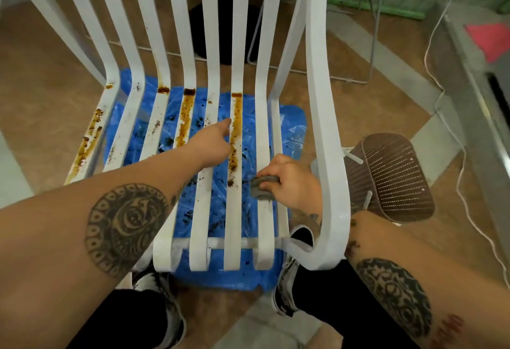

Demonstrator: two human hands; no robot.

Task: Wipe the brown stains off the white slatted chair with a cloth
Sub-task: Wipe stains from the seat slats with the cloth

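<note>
- The streaked slat (236, 130) of the chair (321, 128) is the landmark. It carries the longest of the brown stains (234, 161), from the seat's back bend most of the way forward.
- The cloth (262, 187), grey and bunched, sits on the next slat to its right, toward the front, and is gripped by the right hand (292, 183) with fingers curled over it.
- The left hand (212, 141) lies on the slat just left of it, forefinger stretched forward, holding nothing visible.
- Step in hand, as I judge it: bring the cloth across onto the streaked slat.
- Wipe along the slat's length, not across, so grime does not smear onto neighbours.
- Press hardest at the dark patch by the back bend, and turn the cloth to a fresh face as it soils.
- Let the left hand steady the chair.
- More stains mark slats further left.
- The blue sheet (289, 125) below it holds dark specks.
- The brown perforated thing (394, 177), well to the right, may be a basket. I cannot tell what it holds.
</note>
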